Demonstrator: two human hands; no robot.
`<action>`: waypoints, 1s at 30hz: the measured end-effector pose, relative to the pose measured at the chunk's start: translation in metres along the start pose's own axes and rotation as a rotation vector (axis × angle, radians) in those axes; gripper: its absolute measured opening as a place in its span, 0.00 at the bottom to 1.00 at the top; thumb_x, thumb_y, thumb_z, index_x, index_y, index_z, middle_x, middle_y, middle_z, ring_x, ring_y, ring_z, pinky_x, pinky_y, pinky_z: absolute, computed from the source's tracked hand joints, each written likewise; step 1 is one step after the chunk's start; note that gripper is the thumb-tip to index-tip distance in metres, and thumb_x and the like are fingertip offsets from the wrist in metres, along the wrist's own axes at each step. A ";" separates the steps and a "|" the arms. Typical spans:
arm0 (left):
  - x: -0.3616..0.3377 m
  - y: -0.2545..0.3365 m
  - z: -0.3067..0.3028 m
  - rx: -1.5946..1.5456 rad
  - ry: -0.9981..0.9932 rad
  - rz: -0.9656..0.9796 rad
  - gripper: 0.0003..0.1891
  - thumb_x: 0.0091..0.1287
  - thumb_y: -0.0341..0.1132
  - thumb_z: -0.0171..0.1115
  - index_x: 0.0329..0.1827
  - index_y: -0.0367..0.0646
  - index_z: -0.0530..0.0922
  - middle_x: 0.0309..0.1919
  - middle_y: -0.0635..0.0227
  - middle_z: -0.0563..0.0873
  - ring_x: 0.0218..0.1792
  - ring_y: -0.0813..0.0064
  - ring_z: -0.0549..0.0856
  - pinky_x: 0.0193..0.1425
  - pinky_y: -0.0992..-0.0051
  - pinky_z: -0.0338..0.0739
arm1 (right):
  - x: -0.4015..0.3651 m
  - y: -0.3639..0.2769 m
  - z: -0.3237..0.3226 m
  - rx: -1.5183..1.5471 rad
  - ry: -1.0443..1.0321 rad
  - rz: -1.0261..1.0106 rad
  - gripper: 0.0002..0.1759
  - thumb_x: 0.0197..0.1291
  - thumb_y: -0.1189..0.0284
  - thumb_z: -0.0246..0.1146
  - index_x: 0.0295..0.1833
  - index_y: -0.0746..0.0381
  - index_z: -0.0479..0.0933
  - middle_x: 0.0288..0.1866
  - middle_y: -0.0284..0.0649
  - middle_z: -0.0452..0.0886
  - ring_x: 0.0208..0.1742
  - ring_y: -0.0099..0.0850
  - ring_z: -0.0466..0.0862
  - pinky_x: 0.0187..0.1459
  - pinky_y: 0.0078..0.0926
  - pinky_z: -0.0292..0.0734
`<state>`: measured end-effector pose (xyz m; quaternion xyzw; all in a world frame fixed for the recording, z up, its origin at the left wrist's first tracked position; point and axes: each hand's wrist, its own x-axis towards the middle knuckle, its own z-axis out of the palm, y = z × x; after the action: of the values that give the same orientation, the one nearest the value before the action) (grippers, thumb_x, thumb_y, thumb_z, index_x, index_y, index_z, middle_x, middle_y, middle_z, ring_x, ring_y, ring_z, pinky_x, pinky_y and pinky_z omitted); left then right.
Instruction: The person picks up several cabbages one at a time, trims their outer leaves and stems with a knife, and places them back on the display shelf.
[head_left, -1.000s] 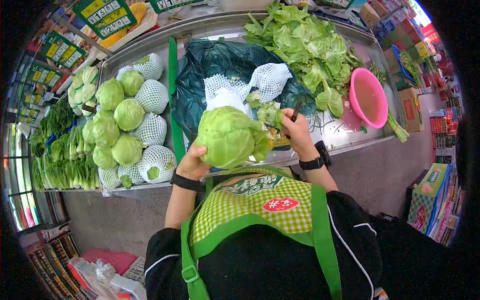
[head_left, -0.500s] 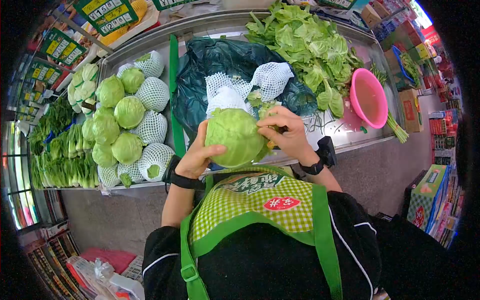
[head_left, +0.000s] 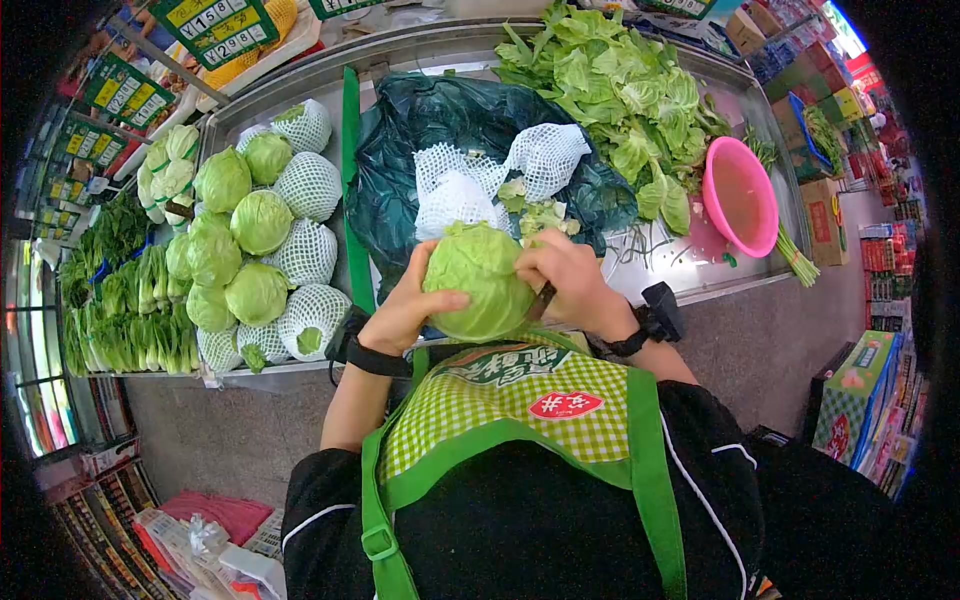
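Observation:
A round green cabbage [head_left: 478,282] sits in front of my apron, at the tray's near edge. My left hand [head_left: 405,305] wraps its left side, thumb across the front. Against its right side, the fingers of my right hand [head_left: 570,280] are curled and pinched at the surface. A small dark brown piece [head_left: 541,302] pokes out below those fingers; its kind is hidden. Just beyond the cabbage lie white foam net sleeves [head_left: 455,205] and torn leaf scraps [head_left: 545,217] on a dark green plastic bag [head_left: 390,150].
Left of a green divider [head_left: 350,190], several cabbages [head_left: 262,222], some in foam nets, are stacked beside leafy greens [head_left: 130,335]. Loose outer leaves [head_left: 640,110] pile up at the back right. A pink basin [head_left: 770,215] with water stands at the right edge of the metal tray [head_left: 690,285].
The cabbage has turned slightly in my hands and shifted a little right. My right hand's fingers have curled in more, and leaf scraps beyond it show more clearly.

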<state>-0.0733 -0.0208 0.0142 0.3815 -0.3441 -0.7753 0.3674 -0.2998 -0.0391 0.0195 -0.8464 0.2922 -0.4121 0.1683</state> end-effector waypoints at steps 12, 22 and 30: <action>-0.004 -0.032 -0.027 -0.590 -0.187 0.161 0.48 0.38 0.47 0.67 0.65 0.42 0.56 0.61 0.56 0.66 0.60 0.58 0.68 0.64 0.60 0.62 | -0.040 0.072 0.022 1.297 0.599 1.438 0.12 0.62 0.62 0.52 0.38 0.60 0.72 0.22 0.28 0.70 0.17 0.16 0.63 0.19 0.18 0.61; 0.014 -0.026 -0.009 -0.698 -0.258 0.139 0.43 0.44 0.48 0.67 0.64 0.44 0.59 0.61 0.60 0.67 0.60 0.59 0.68 0.64 0.56 0.60 | -0.002 0.009 0.045 0.648 0.423 0.536 0.15 0.62 0.63 0.53 0.45 0.64 0.70 0.33 0.34 0.74 0.27 0.22 0.74 0.29 0.19 0.70; 0.009 -0.009 -0.014 -0.470 -0.430 -0.123 0.52 0.45 0.71 0.52 0.69 0.46 0.51 0.66 0.59 0.59 0.65 0.61 0.62 0.64 0.55 0.60 | 0.017 -0.022 0.010 0.839 0.750 0.706 0.10 0.55 0.74 0.60 0.41 0.68 0.76 0.38 0.39 0.81 0.33 0.27 0.81 0.34 0.23 0.75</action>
<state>-0.0683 -0.0277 -0.0034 0.1338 -0.2015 -0.9171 0.3168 -0.2754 -0.0319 0.0350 -0.3616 0.4055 -0.6777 0.4956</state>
